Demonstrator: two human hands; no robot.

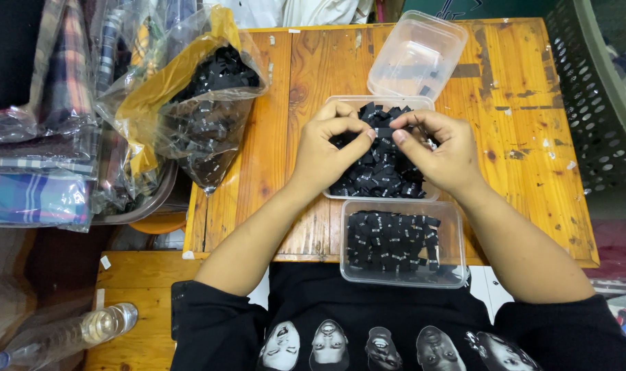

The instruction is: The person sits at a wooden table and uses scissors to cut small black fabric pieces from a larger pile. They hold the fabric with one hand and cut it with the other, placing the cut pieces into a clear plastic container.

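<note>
My left hand [326, 151] and my right hand [440, 148] meet over a clear plastic tub [380, 196] heaped with small black fabric labels [385, 175]. Both hands pinch one black label [383, 132] between thumb and fingers at the middle, just above the heap. A second clear tub [457, 247] sits nearer me at the table's front edge, with black labels [392, 237] laid flatter inside it.
An empty clear tub [417, 55] lies tilted at the back of the orange wooden table [519, 137]. A plastic bag [203, 110] of black labels rests at the left edge. Folded checked fabric in bags [45, 137] lies left, a dark perforated basket [591, 96] right, a bottle [86, 330] lower left.
</note>
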